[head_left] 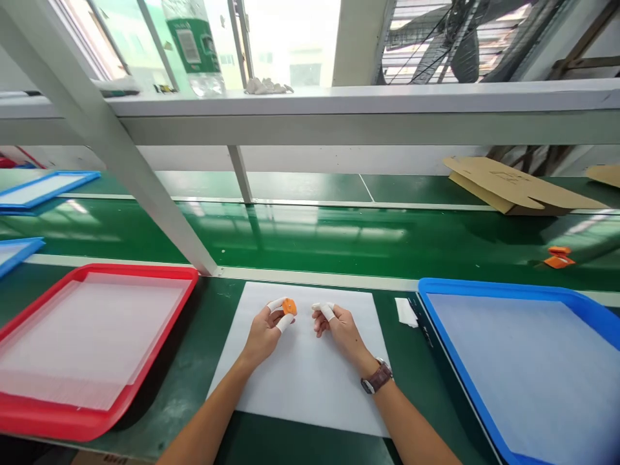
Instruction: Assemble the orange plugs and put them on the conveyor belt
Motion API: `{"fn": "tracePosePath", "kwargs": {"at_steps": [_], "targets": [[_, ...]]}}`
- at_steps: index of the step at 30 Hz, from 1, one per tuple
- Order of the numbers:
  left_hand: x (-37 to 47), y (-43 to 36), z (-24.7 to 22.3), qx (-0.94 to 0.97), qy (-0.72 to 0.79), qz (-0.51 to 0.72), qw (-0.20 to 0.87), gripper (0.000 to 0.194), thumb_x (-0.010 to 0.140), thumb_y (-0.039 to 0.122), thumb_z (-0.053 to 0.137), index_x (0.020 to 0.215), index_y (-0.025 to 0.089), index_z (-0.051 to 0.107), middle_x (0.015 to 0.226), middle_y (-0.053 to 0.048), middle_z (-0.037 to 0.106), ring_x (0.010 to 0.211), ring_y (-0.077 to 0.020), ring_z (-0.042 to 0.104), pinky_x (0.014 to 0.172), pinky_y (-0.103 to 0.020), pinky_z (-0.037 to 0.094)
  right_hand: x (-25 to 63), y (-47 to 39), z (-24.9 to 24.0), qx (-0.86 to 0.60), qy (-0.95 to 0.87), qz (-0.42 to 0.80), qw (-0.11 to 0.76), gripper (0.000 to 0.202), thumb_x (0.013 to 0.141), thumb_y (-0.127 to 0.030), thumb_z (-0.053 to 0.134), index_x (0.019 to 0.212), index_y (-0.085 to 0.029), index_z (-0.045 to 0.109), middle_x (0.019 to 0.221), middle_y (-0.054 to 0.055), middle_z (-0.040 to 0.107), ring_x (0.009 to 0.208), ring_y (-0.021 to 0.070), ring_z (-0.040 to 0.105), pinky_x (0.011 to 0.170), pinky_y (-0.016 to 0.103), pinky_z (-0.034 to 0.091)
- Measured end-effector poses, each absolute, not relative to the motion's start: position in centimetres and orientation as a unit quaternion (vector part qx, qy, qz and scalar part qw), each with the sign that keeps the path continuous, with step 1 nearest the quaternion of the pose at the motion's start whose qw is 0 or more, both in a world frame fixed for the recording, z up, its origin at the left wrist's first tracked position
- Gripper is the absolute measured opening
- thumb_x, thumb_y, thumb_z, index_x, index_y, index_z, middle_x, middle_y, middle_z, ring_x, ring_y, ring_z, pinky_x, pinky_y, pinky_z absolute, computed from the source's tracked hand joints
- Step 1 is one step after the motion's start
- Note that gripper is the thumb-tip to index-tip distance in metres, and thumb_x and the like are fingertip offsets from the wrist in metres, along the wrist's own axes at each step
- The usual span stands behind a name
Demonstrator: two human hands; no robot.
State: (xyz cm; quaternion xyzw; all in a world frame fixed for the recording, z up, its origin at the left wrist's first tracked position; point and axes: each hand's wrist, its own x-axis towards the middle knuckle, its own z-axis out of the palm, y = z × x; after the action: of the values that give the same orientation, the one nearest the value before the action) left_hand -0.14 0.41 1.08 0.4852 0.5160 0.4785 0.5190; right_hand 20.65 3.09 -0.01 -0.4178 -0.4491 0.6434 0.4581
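Observation:
Between the thumb and index finger of my left hand (263, 334) is a small orange plastic piece (289, 306); its exact kind is too small to tell. White finger cots cover those two fingertips. My right hand (343, 328) hovers just to the right, apart from the piece, with thumb and index finger pressed together. White cots are on its fingertips too, and whether anything sits in that pinch I cannot make out. Both hands are above a white paper sheet (310, 394) on the green table.
A red tray (191, 284) lies left and a blue tray (438, 336) right, each lined with white sheeting. Beside the blue tray are a white scrap (405, 312) and a dark pen (425, 328). Beyond are a green belt (290, 242), orange pieces (560, 257), cardboard (523, 184) and a slanted post (135, 168).

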Motion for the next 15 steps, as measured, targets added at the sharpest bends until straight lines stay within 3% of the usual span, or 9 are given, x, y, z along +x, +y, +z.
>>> {"fn": "tracePosePath", "kwargs": {"at_steps": [2, 5, 9, 15], "targets": [[-1.6, 1.1, 1.9, 0.478, 0.52, 0.528, 0.472, 0.048, 0.087, 0.037, 0.067, 0.13, 0.019, 0.056, 0.121, -0.011, 0.069, 0.11, -0.0256, 0.069, 0.097, -0.044, 0.056, 20.6, 2.8, 0.0, -0.429, -0.482, 0.626, 0.437, 0.045, 0.09, -0.057, 0.062, 0.095, -0.013, 0.07, 0.072, 0.004, 0.066, 0.055, 0.0154, 0.06, 0.057, 0.031, 0.051], [-6.6, 2.5, 4.1, 0.473, 0.584, 0.586, 0.302, 0.049, 0.085, 0.039, 0.069, 0.129, 0.02, 0.058, 0.125, -0.01, 0.067, 0.112, -0.024, 0.067, 0.101, -0.04, 0.053, 20.5, 2.4, -0.1, -0.434, -0.51, 0.61, 0.424, 0.044, 0.091, -0.058, 0.06, 0.093, -0.014, 0.069, 0.069, 0.004, 0.066, 0.055, 0.0161, 0.06, 0.058, 0.031, 0.05], [-17.0, 3.7, 7.8, 0.428, 0.739, 0.517, 0.059, 0.052, 0.089, 0.042, 0.061, 0.135, 0.02, 0.054, 0.122, -0.009, 0.067, 0.102, -0.0205, 0.067, 0.095, -0.034, 0.053, 20.4, 2.2, -0.1, -0.437, -0.536, 0.599, 0.403, 0.046, 0.09, -0.061, 0.058, 0.087, -0.016, 0.067, 0.066, 0.003, 0.066, 0.056, 0.018, 0.06, 0.059, 0.032, 0.049], [-24.7, 2.7, 9.3, 0.381, 0.848, 0.365, 0.05, 0.03, 0.077, 0.025, 0.068, 0.101, 0.008, 0.068, 0.089, -0.012, 0.073, 0.086, -0.0259, 0.068, 0.084, -0.038, 0.052, 20.2, 2.1, 0.0, -0.439, -0.587, 0.567, 0.377, 0.043, 0.092, -0.057, 0.054, 0.086, -0.016, 0.066, 0.067, 0.003, 0.066, 0.059, 0.0185, 0.061, 0.061, 0.03, 0.049]]}}
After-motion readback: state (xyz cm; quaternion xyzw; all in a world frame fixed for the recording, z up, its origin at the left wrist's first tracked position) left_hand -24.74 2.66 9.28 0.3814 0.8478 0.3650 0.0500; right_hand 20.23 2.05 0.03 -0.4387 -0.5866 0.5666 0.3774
